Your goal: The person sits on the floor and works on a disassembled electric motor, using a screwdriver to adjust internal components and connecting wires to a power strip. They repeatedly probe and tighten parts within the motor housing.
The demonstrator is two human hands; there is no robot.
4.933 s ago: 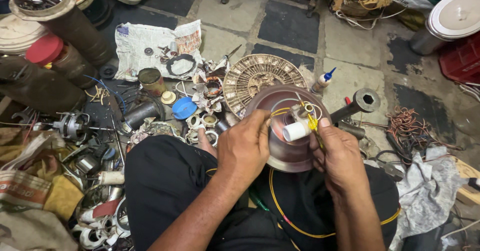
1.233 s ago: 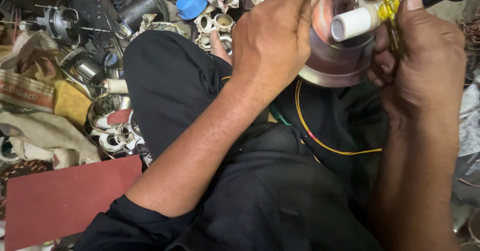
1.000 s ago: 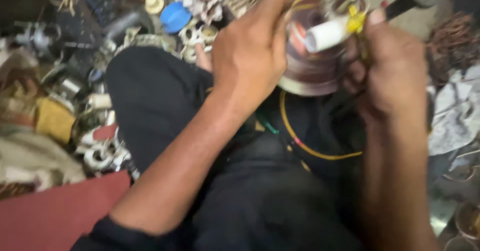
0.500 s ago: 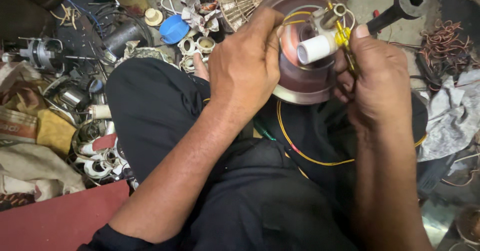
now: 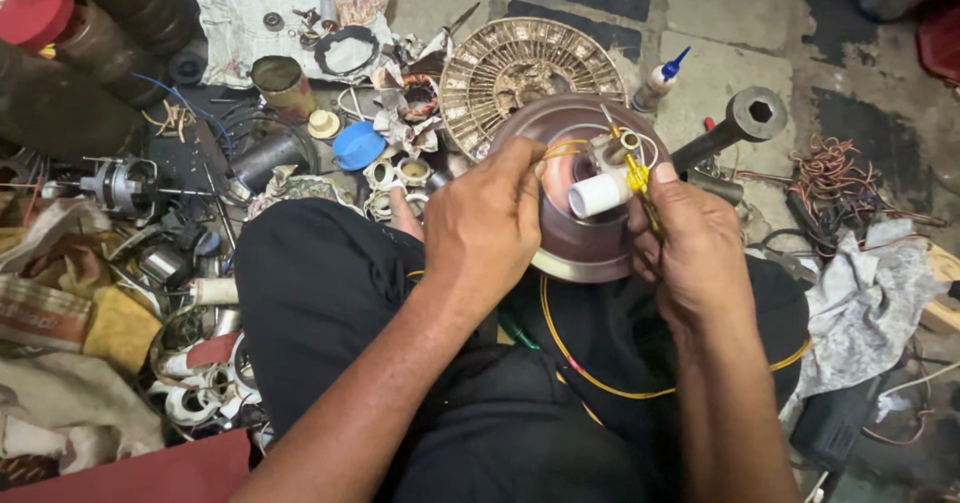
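A round brown metal motor housing (image 5: 580, 233) rests on my lap, with a white cylinder (image 5: 598, 195) and yellow wires at its middle. My left hand (image 5: 485, 228) grips the housing's left rim, fingers curled over it. My right hand (image 5: 690, 248) sits at the right side and pinches a yellow wire (image 5: 637, 178) near the cylinder. A long yellow wire (image 5: 600, 383) loops down over my black trousers.
A round slotted metal core (image 5: 515, 63) lies just beyond the housing. A small glue bottle with a blue tip (image 5: 660, 81), a dark socket tool (image 5: 735, 128), tangled copper wire (image 5: 830, 178), a blue cap (image 5: 356, 147), a tin can (image 5: 280, 85) and newspaper (image 5: 290, 3) lie around.
The view has tilted back up from my lap to the floor ahead. Both hands stay on the housing, the right hand still working the yellow wire.
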